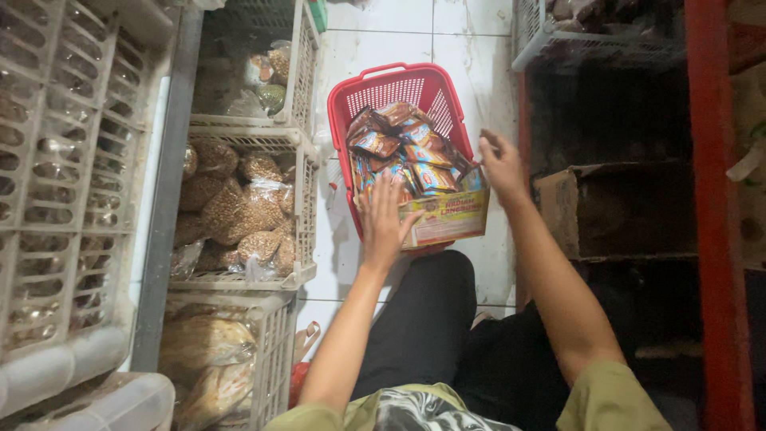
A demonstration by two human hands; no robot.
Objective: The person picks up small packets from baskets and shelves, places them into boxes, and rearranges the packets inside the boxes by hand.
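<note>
A red plastic basket [375, 89] stands on the white tiled floor in front of my knees. It holds several small colourful snack packets [403, 144] and a yellow cardboard box [447, 217] at its near edge. My left hand [383, 219] lies flat with fingers spread against the box's left end and the packets. My right hand [501, 164] hovers at the basket's right rim, fingers loosely curled, and nothing shows in it.
Pale plastic crates [299, 168] of bagged nuts and snacks stack along the left. A red shelf post [714, 239] and an open brown carton [562, 211] stand on the right. White floor tiles [399, 32] stretch beyond the basket.
</note>
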